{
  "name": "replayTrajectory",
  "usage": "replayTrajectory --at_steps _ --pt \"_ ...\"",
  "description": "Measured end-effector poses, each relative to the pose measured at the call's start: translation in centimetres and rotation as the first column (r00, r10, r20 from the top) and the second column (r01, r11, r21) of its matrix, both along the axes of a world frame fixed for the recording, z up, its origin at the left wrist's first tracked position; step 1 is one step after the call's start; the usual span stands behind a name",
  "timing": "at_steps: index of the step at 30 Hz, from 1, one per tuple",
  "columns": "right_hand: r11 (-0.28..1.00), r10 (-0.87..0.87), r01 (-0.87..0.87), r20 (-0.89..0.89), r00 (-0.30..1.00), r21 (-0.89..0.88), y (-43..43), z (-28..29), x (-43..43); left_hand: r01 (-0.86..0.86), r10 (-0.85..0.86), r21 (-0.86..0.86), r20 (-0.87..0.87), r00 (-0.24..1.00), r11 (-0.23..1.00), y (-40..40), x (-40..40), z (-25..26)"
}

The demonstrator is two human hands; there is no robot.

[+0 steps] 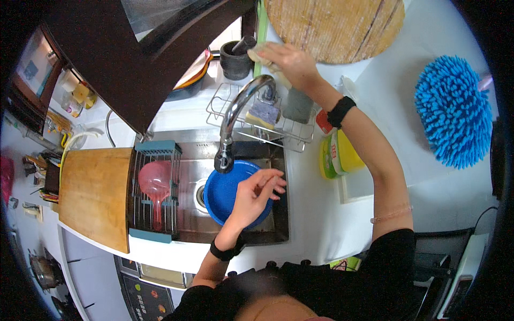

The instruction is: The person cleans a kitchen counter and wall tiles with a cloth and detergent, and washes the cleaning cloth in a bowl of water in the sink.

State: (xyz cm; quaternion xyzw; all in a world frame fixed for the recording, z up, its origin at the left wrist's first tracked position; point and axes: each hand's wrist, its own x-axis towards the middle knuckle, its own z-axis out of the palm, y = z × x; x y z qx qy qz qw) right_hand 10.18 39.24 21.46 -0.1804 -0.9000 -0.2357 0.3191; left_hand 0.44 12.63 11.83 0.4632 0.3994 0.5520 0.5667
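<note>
My right hand (291,66) reaches out past the faucet and grips a pale cloth (261,58), bunched under the fingers. It is close to a dark stone mortar (235,64) with a pestle in it. My left hand (257,194) hangs over a blue plastic basin (223,196), empty, its fingers loosely bent and partly apart. The basin sits in a stainless steel sink (188,220) and covers part of its floor. Above it curves a chrome gooseneck faucet (237,112); I cannot tell whether water runs.
Behind the faucet, a wire rack (301,138) carries a sponge (263,114) and a grey-green pad (298,106). A yellow detergent bottle (347,154), round wooden board (337,30) and blue chenille duster (453,112) occupy the right. Leftward are a pink ladle (154,178) and cutting board (96,192).
</note>
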Motion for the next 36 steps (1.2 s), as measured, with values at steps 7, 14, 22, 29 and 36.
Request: replayTrajectory --at_steps 7,14,22,29,36 --pt "0.993 -0.084 0.1 0.199 0.976 -0.068 3.2 -3.3 -0.2 -0.035 0.033 -0.036 -0.034 0.999 0.999 0.9 -1.6 -2.2" --pt "0.992 -0.063 0.077 0.135 0.989 -0.098 3.2 -3.7 0.7 -0.005 -0.001 -0.065 -0.089 0.996 0.998 0.5 -1.0 -2.5" --pt "0.929 -0.314 0.357 0.304 0.899 -0.099 3.8 -5.8 3.0 0.085 -0.095 -0.081 -0.136 0.986 0.993 0.3 1.0 -2.6" --pt "0.92 -0.386 0.389 0.073 0.92 -0.041 -4.9 -0.8 4.9 0.097 -0.092 0.051 -0.097 0.991 0.994 1.0 4.2 -2.8" --pt "0.859 -0.494 0.349 -0.425 0.759 -0.375 -15.2 2.1 9.6 0.03 -0.023 0.143 -0.048 0.999 0.989 2.1 6.9 1.4"
